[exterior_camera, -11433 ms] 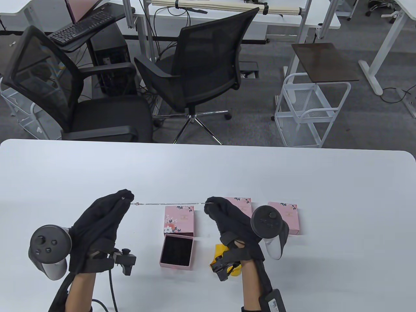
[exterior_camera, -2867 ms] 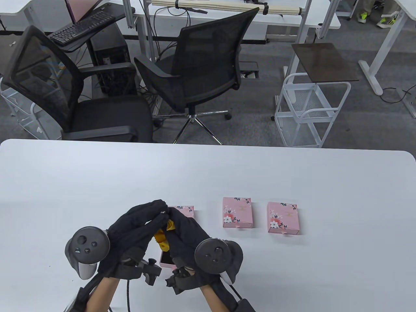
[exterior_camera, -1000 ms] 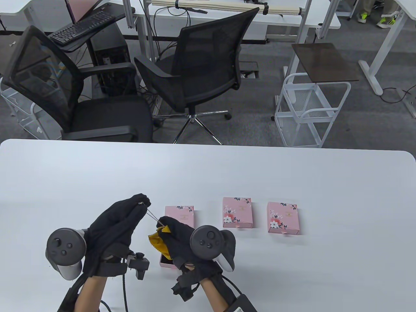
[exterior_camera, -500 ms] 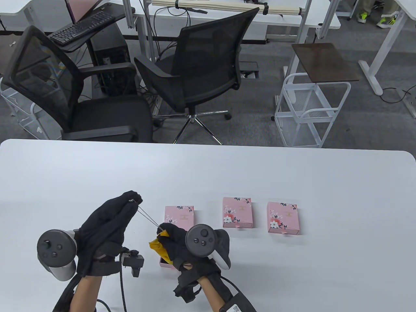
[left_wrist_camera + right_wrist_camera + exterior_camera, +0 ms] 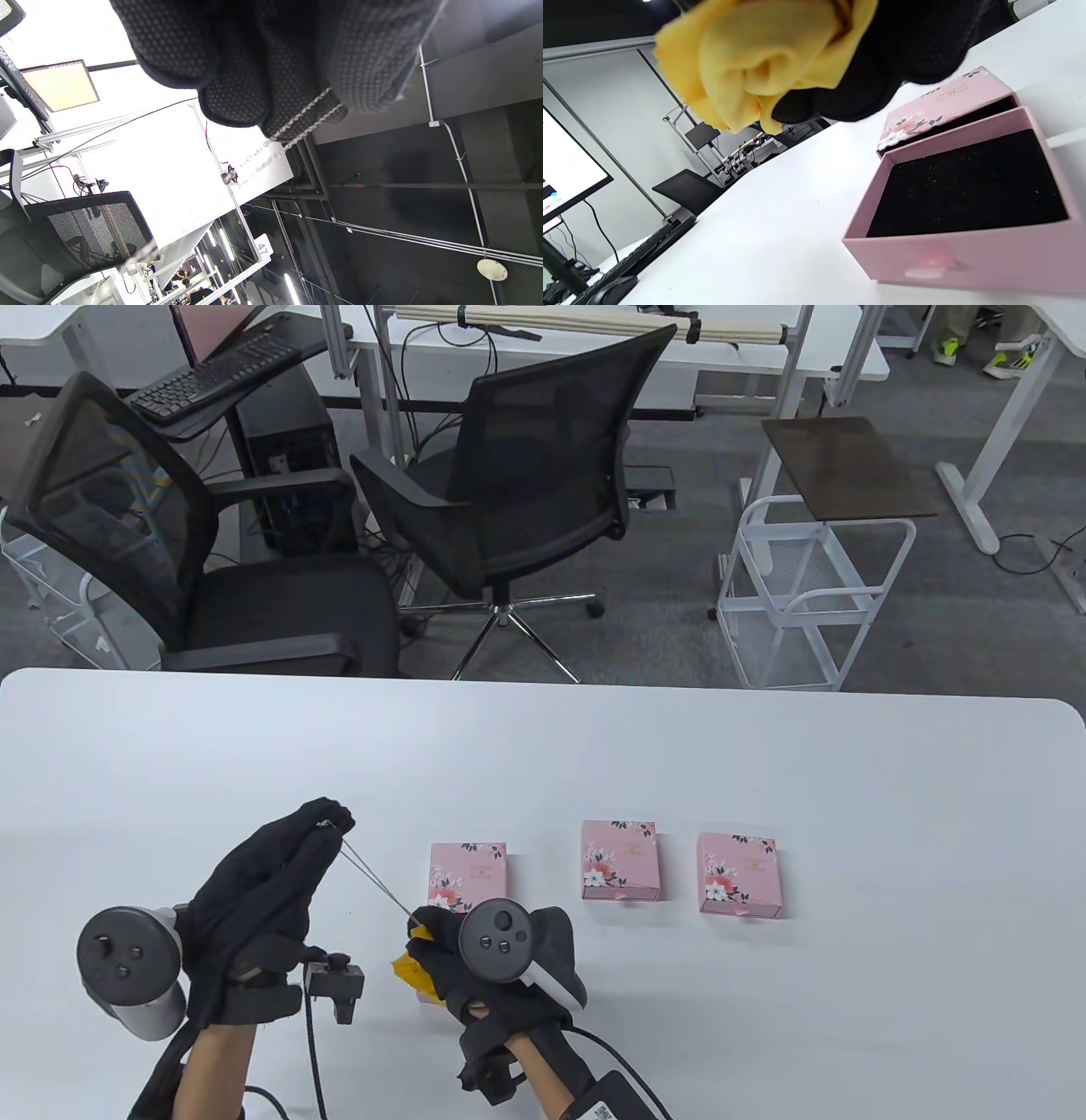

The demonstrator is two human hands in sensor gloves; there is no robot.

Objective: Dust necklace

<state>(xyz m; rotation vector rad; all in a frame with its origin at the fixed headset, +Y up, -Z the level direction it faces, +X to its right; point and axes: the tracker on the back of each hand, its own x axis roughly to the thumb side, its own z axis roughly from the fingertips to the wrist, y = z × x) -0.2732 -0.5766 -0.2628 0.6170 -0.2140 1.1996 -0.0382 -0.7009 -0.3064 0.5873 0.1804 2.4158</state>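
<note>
Here the thin silver chain necklace (image 5: 373,878) hangs taut in the air above the white table (image 5: 764,780), running on a slant from the left hand (image 5: 259,891) down to the right hand (image 5: 475,959). The left hand, in a black sensor glove, pinches the upper end between its bunched fingertips (image 5: 327,819); in the left wrist view two strands of the chain (image 5: 297,123) come out side by side from under the gloved fingers (image 5: 237,97). The right hand, also gloved in black, is clenched round a crumpled yellow cloth (image 5: 411,967), and the lower end of the chain disappears into that grip at the top of the cloth. In the right wrist view the yellow cloth (image 5: 763,59) bulges from the curled fingers (image 5: 882,76); the chain itself cannot be made out there.

Just under the right hand lies an open pink cardboard drawer with a black velvet lining (image 5: 967,190), pulled out of its pink floral sleeve (image 5: 467,874), which sits just beyond it. To the right stand two closed pink floral gift boxes, the nearer (image 5: 619,860) and the farther (image 5: 740,874), apart from each other in a row. Beyond the table stand two black mesh office chairs (image 5: 517,500) and a white wire trolley (image 5: 806,602).
</note>
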